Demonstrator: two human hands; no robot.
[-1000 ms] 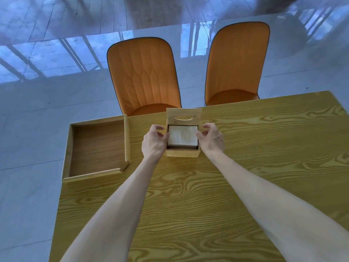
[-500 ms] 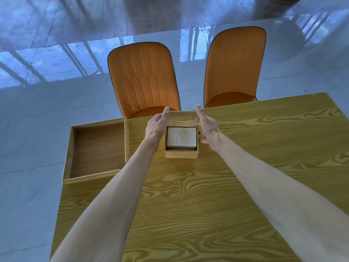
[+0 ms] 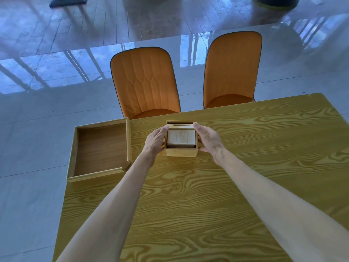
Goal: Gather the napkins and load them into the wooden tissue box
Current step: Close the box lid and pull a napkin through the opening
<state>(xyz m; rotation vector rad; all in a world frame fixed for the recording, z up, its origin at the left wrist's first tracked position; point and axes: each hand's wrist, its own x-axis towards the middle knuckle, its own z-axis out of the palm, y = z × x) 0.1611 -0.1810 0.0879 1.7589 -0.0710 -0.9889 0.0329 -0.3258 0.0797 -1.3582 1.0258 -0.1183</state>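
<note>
The left hand (image 3: 154, 140) and right hand (image 3: 208, 139) are laid flat against the box (image 3: 181, 151), at its 9 and 3 o'clock sides, fingers extended and close together; nothing is clasped. A lid (image 3: 181, 126) with an oval slot is seen at the box's 12 o'clock edge, between the fingertips. The napkins (image 3: 181, 137) are stacked inside the box, filling it. An empty tray (image 3: 101, 148) overhangs the table (image 3: 188, 195) edge at 9 o'clock. Bare tabletop is left at 3 and 6 o'clock. Two chairs (image 3: 144, 82) are placed at 12 o'clock.
</note>
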